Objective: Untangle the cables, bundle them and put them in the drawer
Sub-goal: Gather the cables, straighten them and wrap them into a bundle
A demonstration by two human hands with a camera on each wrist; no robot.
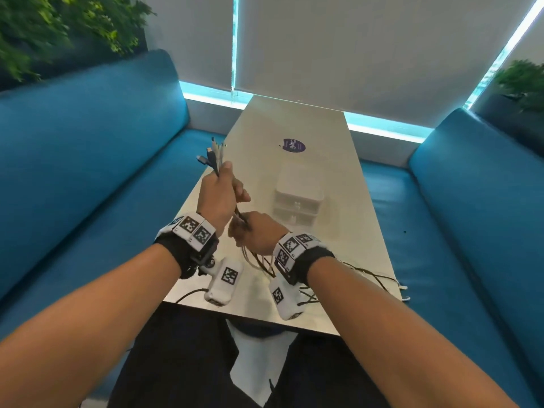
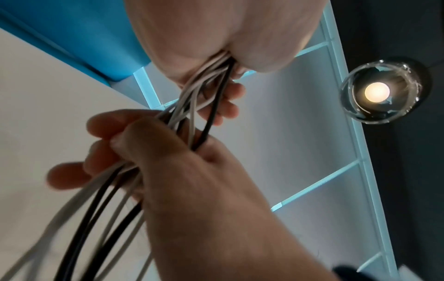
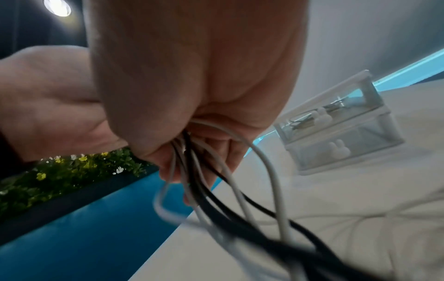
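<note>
Several black and white cables (image 1: 240, 214) run gathered together through both hands above the white table (image 1: 347, 178). My left hand (image 1: 219, 192) grips them near their plug ends (image 1: 212, 154), which fan out above the fist. Just below it my right hand (image 1: 253, 231) grips the same cables (image 2: 192, 117); their loose lengths (image 1: 368, 278) trail down over the table's near right corner. The right wrist view shows the cables (image 3: 216, 190) leaving my right fist (image 3: 192, 106). A small clear two-drawer box (image 1: 297, 198) stands mid-table, its drawers shut; the drawer box (image 3: 341, 131) has small items in its top drawer.
Blue sofas (image 1: 88, 160) flank the table on both sides. A purple sticker (image 1: 293, 146) lies on the tabletop beyond the drawer box. Plants (image 1: 59, 28) stand behind the left sofa. A lamp (image 2: 379, 91) hangs overhead.
</note>
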